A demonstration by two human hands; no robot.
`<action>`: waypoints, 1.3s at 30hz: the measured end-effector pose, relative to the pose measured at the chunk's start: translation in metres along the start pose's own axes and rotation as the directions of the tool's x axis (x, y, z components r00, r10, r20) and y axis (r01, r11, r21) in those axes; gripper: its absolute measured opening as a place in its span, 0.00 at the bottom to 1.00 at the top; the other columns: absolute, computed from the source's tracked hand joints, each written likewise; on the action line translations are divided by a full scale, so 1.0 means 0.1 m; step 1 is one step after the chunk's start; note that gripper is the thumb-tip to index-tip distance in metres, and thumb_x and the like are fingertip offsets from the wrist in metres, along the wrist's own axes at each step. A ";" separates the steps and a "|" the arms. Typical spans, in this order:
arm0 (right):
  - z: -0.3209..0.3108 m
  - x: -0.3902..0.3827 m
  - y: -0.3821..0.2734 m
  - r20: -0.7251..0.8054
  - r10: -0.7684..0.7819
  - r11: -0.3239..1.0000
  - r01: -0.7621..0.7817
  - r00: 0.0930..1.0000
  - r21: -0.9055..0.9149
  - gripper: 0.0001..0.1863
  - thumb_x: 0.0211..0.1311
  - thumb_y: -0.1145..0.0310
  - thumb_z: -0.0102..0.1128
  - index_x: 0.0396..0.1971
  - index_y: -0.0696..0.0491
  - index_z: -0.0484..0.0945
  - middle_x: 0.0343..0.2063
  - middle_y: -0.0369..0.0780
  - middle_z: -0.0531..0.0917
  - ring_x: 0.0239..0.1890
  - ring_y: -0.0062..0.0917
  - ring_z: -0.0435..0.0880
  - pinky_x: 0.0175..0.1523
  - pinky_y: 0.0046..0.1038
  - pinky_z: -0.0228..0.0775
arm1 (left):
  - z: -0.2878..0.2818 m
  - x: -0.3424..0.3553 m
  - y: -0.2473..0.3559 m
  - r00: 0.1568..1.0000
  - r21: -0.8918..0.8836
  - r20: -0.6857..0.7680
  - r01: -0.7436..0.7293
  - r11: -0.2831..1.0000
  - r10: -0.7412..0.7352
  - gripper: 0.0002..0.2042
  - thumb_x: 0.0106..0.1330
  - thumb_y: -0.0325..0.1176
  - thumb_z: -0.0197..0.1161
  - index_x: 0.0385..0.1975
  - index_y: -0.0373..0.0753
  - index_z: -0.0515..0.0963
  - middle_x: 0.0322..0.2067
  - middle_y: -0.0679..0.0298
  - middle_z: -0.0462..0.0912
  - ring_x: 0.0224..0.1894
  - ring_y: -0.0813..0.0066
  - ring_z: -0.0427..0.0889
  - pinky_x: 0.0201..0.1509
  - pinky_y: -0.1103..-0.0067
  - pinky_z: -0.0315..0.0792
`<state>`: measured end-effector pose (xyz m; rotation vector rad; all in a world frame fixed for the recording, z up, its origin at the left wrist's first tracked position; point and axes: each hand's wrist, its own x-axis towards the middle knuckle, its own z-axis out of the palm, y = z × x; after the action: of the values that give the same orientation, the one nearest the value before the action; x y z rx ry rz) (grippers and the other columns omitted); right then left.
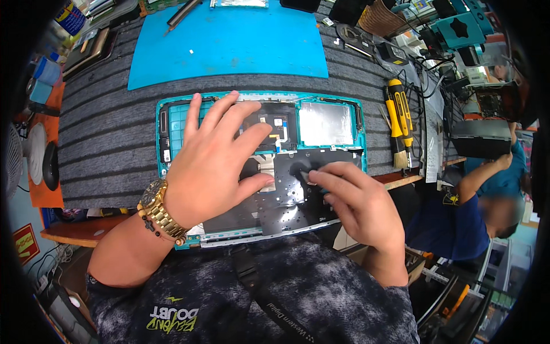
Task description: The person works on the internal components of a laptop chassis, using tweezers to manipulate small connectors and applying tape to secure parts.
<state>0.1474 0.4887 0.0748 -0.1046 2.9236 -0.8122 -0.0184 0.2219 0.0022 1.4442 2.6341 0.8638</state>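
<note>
- Head view: open teal laptop shell (176,127) is being shown btwn blue mat (229,49) & wearer's torso.
- L hand (215,155) is being laid palm-down across shell's L half; its fingers are being spread wide, thumb tip nr pale ribbon strip (267,166).
- R hand (361,200) is being held low over black plate (286,215), R of centre; thumb & fingertips are being held close tog.; whether a small item is being gripped cannot be told.
- Silver panel (326,125) is being framed by shell's far R corner.
- Yellow-black tools (394,114) & brush (400,159) are being supported by striped cloth (103,166), R of shell.
</note>
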 end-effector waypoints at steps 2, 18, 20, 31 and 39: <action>-0.11 -0.03 0.03 0.002 0.093 0.995 -0.093 0.996 0.044 0.25 0.74 0.79 0.71 0.68 0.48 0.90 0.62 0.46 0.92 0.56 0.50 0.95 0.56 0.47 0.89 | 0.00 0.00 0.00 1.000 0.005 0.004 -0.003 1.000 0.003 0.40 0.57 0.47 0.94 0.70 0.48 0.85 0.78 0.55 0.78 0.88 0.39 0.68 0.92 0.30 0.52; -0.43 0.49 0.27 -0.012 0.109 0.977 -0.110 0.994 -0.184 0.11 0.78 0.66 0.78 0.52 0.53 0.90 0.40 0.50 0.93 0.44 0.55 0.93 0.46 0.50 0.83 | -0.01 0.00 -0.02 1.000 0.012 0.016 -0.011 1.000 0.011 0.39 0.57 0.46 0.93 0.70 0.46 0.84 0.78 0.54 0.78 0.88 0.38 0.68 0.92 0.30 0.52; -0.49 0.49 0.29 -0.003 0.133 0.970 -0.130 0.991 -0.205 0.09 0.77 0.64 0.78 0.45 0.53 0.89 0.36 0.51 0.92 0.42 0.57 0.92 0.46 0.53 0.83 | -0.01 0.00 -0.02 1.000 0.012 0.015 -0.011 1.000 0.010 0.39 0.56 0.45 0.94 0.70 0.46 0.84 0.78 0.54 0.78 0.88 0.38 0.68 0.92 0.31 0.53; -0.40 0.41 0.38 -0.014 0.198 0.935 -0.194 0.980 -0.298 0.11 0.75 0.64 0.81 0.44 0.57 0.92 0.33 0.50 0.90 0.35 0.53 0.91 0.41 0.47 0.80 | -0.02 0.01 -0.01 1.000 0.021 0.024 -0.011 1.000 0.011 0.39 0.57 0.47 0.93 0.69 0.45 0.85 0.79 0.54 0.78 0.88 0.37 0.68 0.92 0.30 0.52; -0.39 0.48 0.34 0.002 0.225 0.919 -0.211 0.974 -0.334 0.14 0.78 0.56 0.78 0.40 0.52 0.95 0.34 0.49 0.94 0.40 0.54 0.94 0.46 0.52 0.86 | -0.02 0.01 -0.02 1.000 0.022 0.023 -0.014 1.000 0.014 0.39 0.58 0.47 0.92 0.70 0.45 0.84 0.79 0.53 0.78 0.88 0.37 0.68 0.92 0.30 0.52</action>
<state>0.0943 0.5329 0.0865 0.1748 2.9335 -0.2759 -0.0207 0.2208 0.0037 1.4698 2.6280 0.8170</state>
